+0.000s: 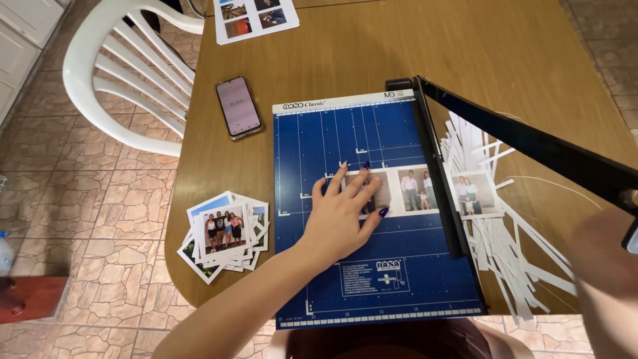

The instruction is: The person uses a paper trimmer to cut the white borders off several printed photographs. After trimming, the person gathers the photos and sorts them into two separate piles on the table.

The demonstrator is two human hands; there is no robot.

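Left hand (345, 209) lies fingers spread, pressing the thin, flexible photo strip (415, 191) flat on the blue cutter board (372, 266); right hand (608, 266), blurred, apparently grasps the raised blade arm (531, 143)

Domestic setting, likely a kitchen or dining area. Evidence: irregular brown stone-pattern floor tiles (100, 199), white moulded plastic slatted chair (126, 73), white panelled cabinet doors (23, 46), brown wood-grain bench (478, 46) bearing a stack of white-bordered family photo prints (224, 234).
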